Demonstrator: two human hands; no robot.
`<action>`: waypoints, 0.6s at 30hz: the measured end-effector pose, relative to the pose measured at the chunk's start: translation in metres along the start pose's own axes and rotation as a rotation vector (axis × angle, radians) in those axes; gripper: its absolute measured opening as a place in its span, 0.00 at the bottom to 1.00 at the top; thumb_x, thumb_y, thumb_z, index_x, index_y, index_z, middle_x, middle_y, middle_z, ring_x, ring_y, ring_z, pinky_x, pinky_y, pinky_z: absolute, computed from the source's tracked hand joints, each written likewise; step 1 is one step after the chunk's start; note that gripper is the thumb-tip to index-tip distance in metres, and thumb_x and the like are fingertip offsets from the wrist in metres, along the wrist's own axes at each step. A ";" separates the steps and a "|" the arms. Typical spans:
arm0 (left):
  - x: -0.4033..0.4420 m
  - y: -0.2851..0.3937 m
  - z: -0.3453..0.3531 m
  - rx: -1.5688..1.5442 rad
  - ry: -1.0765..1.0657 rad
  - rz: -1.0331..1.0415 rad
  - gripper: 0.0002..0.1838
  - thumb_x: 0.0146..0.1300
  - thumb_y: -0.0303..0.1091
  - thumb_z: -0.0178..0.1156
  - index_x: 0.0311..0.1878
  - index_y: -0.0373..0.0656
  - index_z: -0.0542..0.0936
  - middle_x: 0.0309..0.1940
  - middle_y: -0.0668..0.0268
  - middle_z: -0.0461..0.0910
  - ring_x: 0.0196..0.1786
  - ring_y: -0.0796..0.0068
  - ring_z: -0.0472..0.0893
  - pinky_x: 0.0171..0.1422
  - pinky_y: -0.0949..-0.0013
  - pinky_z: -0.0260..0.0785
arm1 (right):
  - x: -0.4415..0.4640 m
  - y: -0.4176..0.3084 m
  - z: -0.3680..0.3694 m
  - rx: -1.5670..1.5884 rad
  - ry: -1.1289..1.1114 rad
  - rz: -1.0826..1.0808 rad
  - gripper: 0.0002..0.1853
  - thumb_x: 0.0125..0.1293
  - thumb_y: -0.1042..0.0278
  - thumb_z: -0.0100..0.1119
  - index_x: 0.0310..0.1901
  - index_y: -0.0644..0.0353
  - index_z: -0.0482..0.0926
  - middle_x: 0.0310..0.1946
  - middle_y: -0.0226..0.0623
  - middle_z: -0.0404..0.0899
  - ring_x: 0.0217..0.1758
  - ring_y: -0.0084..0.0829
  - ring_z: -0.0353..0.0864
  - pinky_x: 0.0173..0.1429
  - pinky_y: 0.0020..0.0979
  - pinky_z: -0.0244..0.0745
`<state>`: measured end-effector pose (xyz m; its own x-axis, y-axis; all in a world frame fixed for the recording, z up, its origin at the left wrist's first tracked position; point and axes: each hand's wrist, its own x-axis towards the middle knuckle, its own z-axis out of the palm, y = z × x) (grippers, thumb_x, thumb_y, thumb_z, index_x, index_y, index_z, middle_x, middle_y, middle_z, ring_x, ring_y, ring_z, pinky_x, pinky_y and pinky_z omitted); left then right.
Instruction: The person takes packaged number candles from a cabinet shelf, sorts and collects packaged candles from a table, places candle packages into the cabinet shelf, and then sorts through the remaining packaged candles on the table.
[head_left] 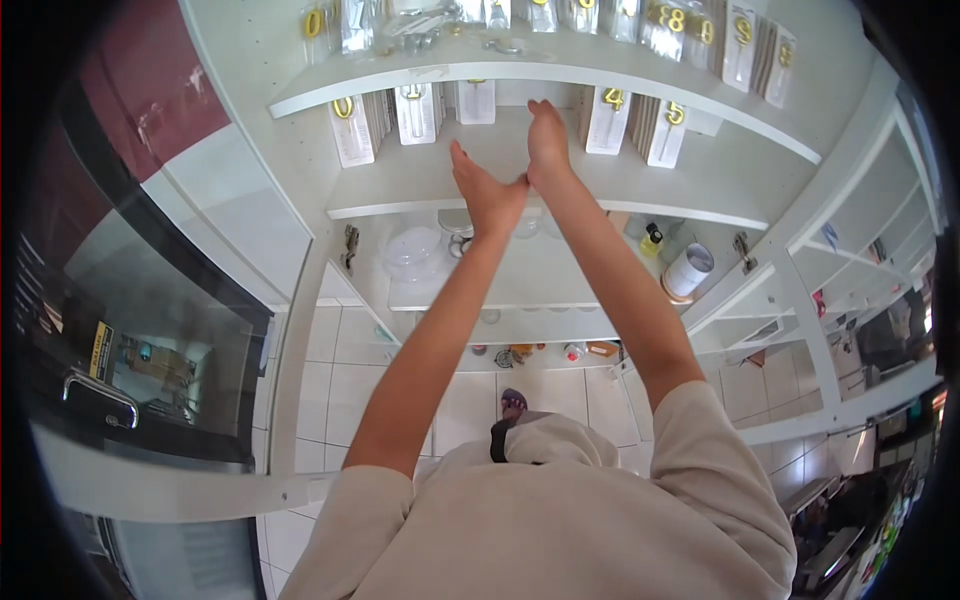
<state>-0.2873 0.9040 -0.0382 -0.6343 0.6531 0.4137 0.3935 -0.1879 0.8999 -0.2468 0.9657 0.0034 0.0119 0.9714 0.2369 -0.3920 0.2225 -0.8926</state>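
Both of my arms reach into a white cabinet. My left hand [490, 197] is over the front of the middle shelf [400, 185], fingers apart and holding nothing visible. Beside it, my right hand [547, 145] points inward with stretched fingers, and no item shows in it. The hands meet or nearly meet near the right wrist. Around them stand packs with gold numerals, apparently number candles: a "0" pack [350, 130], a "1" pack [416, 112], a partly hidden pack [476, 102], a "4" pack [606, 122] and a "5" pack [666, 132].
The upper shelf [540, 70] overhangs the hands and carries more numeral packs [740, 45]. Below are clear plastic containers [412, 250], a small bottle [652, 240] and a white cylinder [688, 270]. An open glazed door [800, 300] stands right; a dark-framed glass door [150, 330] is left.
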 end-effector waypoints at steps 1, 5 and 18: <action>-0.022 0.007 -0.010 -0.029 -0.026 0.012 0.48 0.45 0.25 0.63 0.65 0.28 0.43 0.60 0.41 0.56 0.63 0.50 0.60 0.67 0.61 0.53 | -0.024 -0.005 -0.006 0.039 0.034 0.002 0.29 0.63 0.62 0.44 0.64 0.65 0.58 0.60 0.42 0.63 0.62 0.34 0.62 0.65 0.29 0.54; -0.099 0.004 -0.047 -0.038 -0.060 0.097 0.46 0.48 0.22 0.60 0.67 0.31 0.43 0.58 0.46 0.60 0.59 0.52 0.64 0.63 0.62 0.58 | -0.115 -0.021 -0.032 0.178 0.179 0.018 0.29 0.63 0.65 0.42 0.65 0.65 0.56 0.60 0.41 0.63 0.62 0.33 0.62 0.66 0.27 0.53; -0.324 0.081 -0.055 -0.855 -0.514 -0.079 0.19 0.65 0.36 0.47 0.57 0.41 0.65 0.47 0.62 0.74 0.45 0.72 0.73 0.56 0.72 0.62 | -0.322 -0.169 -0.146 -1.100 -0.856 0.053 0.27 0.65 0.50 0.42 0.65 0.46 0.62 0.42 0.43 0.78 0.52 0.39 0.74 0.53 0.33 0.65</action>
<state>-0.0860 0.6369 -0.0918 -0.1933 0.8867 0.4201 -0.3770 -0.4624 0.8025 -0.0500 0.6277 0.0219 -0.6960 0.7180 -0.0043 0.5456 0.5249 -0.6533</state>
